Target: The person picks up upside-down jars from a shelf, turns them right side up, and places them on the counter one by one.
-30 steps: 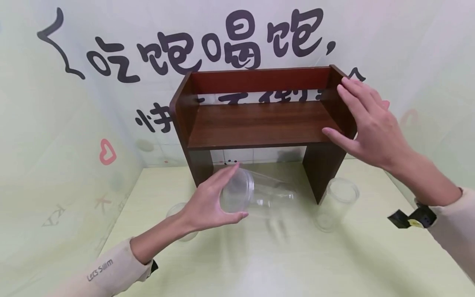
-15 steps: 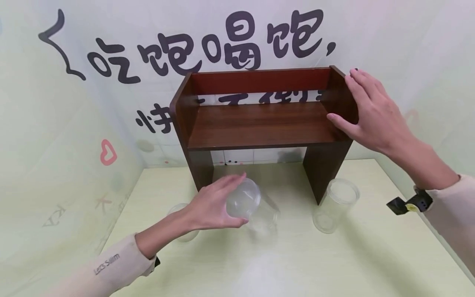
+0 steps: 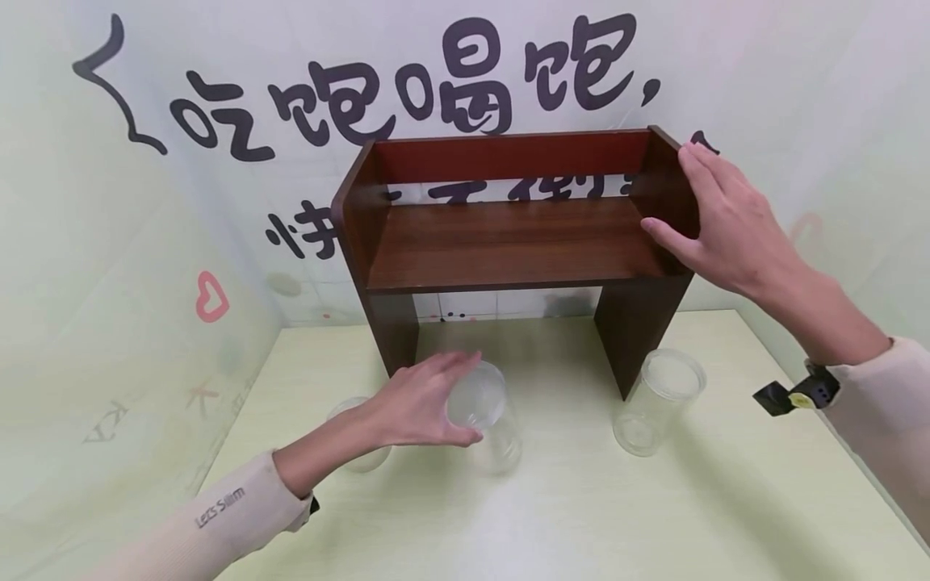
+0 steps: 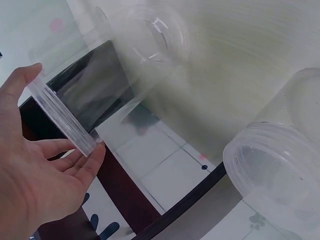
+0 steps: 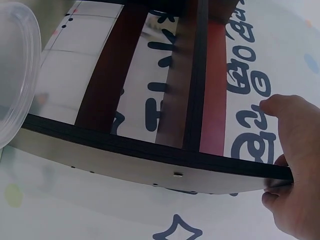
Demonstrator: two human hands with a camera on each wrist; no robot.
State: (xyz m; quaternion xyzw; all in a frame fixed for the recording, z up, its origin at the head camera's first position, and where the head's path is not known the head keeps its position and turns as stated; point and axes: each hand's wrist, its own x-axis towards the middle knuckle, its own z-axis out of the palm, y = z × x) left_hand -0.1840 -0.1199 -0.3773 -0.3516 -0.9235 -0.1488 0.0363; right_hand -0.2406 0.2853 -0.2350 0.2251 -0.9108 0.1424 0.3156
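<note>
A clear plastic jar (image 3: pixel 501 444) stands nearly upright on the table in front of the shelf. My left hand (image 3: pixel 417 403) grips it at the top, thumb and fingers around the ribbed lid (image 4: pixel 65 117) in the left wrist view. My right hand (image 3: pixel 741 230) holds the right side panel of the brown wooden shelf (image 3: pixel 508 242). In the right wrist view the panel's edge (image 5: pixel 235 167) passes between thumb and fingers. A second clear jar (image 3: pixel 657 407) stands by the shelf's right leg. Another clear jar (image 4: pixel 275 160) is beside my left forearm, partly hidden by it in the head view.
The shelf has one upper board and a gap beneath, between its two side panels. A pale table (image 3: pixel 581 516) carries everything. Behind and on both sides hang light curtain walls (image 3: pixel 131 242) with dark lettering on the back one.
The jar in my left hand has swung from tilted sideways to nearly upright, its base moving left and down. My right hand has shifted slightly outward along the shelf's side panel.
</note>
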